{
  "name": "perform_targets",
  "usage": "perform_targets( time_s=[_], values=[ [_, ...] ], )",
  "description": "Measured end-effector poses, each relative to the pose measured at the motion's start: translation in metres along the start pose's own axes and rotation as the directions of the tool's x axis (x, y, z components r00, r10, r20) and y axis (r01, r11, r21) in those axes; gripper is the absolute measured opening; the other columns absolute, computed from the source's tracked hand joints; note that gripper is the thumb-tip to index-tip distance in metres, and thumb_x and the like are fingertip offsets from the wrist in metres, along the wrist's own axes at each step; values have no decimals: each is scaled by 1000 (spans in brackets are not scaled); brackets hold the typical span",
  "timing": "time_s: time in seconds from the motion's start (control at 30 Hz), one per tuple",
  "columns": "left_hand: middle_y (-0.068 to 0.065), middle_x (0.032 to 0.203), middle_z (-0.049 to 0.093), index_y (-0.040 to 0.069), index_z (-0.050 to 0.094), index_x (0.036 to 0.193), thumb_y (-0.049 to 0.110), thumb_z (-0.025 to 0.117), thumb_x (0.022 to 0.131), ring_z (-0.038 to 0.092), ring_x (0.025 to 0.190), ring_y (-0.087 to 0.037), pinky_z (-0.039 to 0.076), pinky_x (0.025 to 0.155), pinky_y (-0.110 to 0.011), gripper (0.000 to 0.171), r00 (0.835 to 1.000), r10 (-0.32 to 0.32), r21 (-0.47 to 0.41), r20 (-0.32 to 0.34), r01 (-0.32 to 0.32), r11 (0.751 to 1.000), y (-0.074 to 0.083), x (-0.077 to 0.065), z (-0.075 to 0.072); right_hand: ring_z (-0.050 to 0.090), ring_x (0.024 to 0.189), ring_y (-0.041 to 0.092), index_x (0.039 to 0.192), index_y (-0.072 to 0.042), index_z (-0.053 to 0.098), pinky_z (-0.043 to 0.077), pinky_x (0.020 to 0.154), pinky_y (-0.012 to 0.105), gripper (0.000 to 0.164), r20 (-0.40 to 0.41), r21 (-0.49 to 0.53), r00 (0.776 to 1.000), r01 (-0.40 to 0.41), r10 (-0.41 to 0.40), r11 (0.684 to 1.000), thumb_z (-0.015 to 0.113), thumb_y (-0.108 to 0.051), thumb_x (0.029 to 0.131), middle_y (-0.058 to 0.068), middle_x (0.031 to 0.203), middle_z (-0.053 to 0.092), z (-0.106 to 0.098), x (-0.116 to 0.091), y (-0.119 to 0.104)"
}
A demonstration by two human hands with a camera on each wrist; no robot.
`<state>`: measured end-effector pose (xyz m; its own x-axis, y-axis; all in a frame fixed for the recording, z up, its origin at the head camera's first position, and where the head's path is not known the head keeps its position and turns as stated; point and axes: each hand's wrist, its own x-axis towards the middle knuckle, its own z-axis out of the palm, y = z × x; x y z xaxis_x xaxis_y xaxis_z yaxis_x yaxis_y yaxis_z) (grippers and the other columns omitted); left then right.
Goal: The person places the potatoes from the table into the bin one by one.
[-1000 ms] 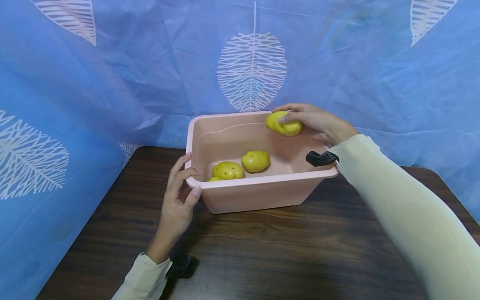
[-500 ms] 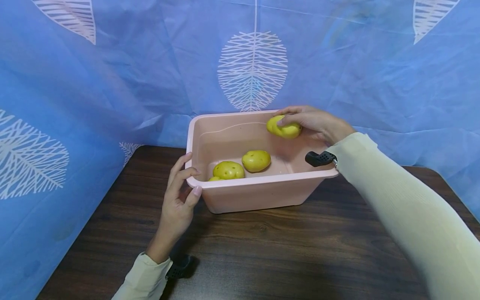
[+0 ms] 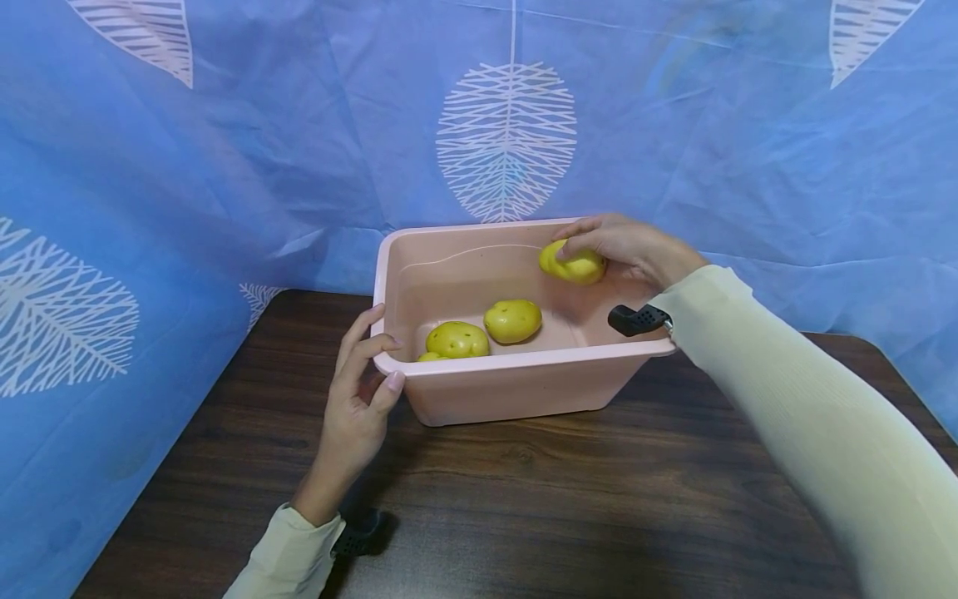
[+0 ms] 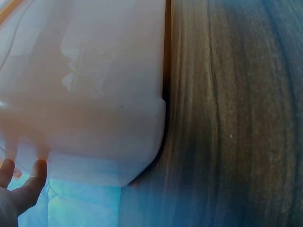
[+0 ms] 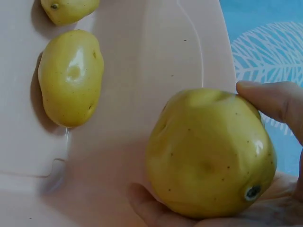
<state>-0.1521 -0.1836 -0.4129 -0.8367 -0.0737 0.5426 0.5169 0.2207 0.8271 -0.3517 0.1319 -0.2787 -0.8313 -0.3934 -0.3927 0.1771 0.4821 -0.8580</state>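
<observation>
My right hand (image 3: 629, 245) grips a yellow potato (image 3: 572, 264) between thumb and fingers, over the right part of a pink plastic bin (image 3: 509, 391). In the right wrist view this potato (image 5: 213, 156) hangs above the bin floor, a dark spot on its lower side. Inside the bin lie two more potatoes, one near the middle (image 3: 512, 321) and one to its left (image 3: 457, 339). A sliver of another potato (image 3: 432, 357) shows behind the front rim, mostly hidden. My left hand (image 3: 355, 416) holds the bin's front left corner, thumb on the front rim and fingers along the left side.
The bin stands on a dark wood-grain table (image 3: 524, 499). Close behind it hangs a blue cloth (image 3: 299, 166) with white leaf prints, which also covers the left side. Black wrist straps (image 3: 639, 319) sit at the cream sleeves.
My right hand has lowered the potato a little into the bin, and it has shifted slightly right. The left hand and the potatoes lying in the bin stay as they were.
</observation>
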Motion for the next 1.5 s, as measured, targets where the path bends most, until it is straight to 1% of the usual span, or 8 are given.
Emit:
perform_targets(
  time_s=[0.1,0.17,0.3,0.4,0.47,0.87,1.2,1.5],
  values=[
    [5,168,32,2,58,128,2,62,94,33,152,-33,46,109,-62,34,1000,4,-10,-1,-4,1000,0,0,0,52,115,21,158,-6,41,55,84,21,59,-8,-12,1000,-3,3,1000,59,-17,103,16,153,40,1,-2,0],
    [4,168,32,2,58,128,2,62,94,32,152,-33,44,108,-67,34,1000,4,-14,-1,-4,1000,0,0,1,52,116,22,158,-7,41,56,85,22,59,-15,-22,1000,-5,5,1000,60,-18,103,16,154,39,2,-3,-1],
    [5,168,32,2,58,128,2,62,94,33,152,-33,44,108,-68,34,1000,1,-13,0,-1,1000,0,0,1,49,133,31,159,-8,39,52,106,38,59,-32,-57,999,-7,5,998,57,-19,104,19,163,34,1,-5,-1],
    [5,168,32,3,58,129,3,62,94,33,152,-33,44,108,-68,35,1000,-3,-10,0,3,1000,0,0,1,40,149,37,159,-8,38,38,122,54,58,-49,-77,999,-4,1,997,54,-20,105,19,168,33,0,-7,-1],
    [5,168,32,3,58,129,3,62,95,33,152,-33,44,109,-69,35,1000,-5,-10,0,5,1000,0,0,1,36,154,38,159,-8,39,33,125,58,57,-56,-88,998,1,-6,996,54,-21,105,19,168,35,-2,-8,-1],
    [5,168,31,4,58,130,4,61,95,33,152,-34,43,109,-72,34,1000,-3,-14,1,3,1000,-1,1,3,43,147,36,157,-2,41,37,123,55,56,-43,32,995,95,-93,995,58,-16,105,17,165,39,-1,-11,0],
    [5,168,31,4,58,129,3,62,95,32,152,-33,42,109,-72,34,1000,4,-19,0,-4,1000,-1,1,2,58,133,25,150,-3,49,39,122,56,49,-20,78,988,155,-154,985,60,-16,104,0,137,66,-1,-27,-5],
    [5,168,30,5,58,130,4,62,96,32,152,-34,44,109,-69,34,1000,-1,-6,5,1,1000,-1,0,2,45,146,34,153,-3,45,38,122,59,53,14,66,986,167,-168,984,61,-13,103,16,159,47,5,-44,-9]
  ],
)
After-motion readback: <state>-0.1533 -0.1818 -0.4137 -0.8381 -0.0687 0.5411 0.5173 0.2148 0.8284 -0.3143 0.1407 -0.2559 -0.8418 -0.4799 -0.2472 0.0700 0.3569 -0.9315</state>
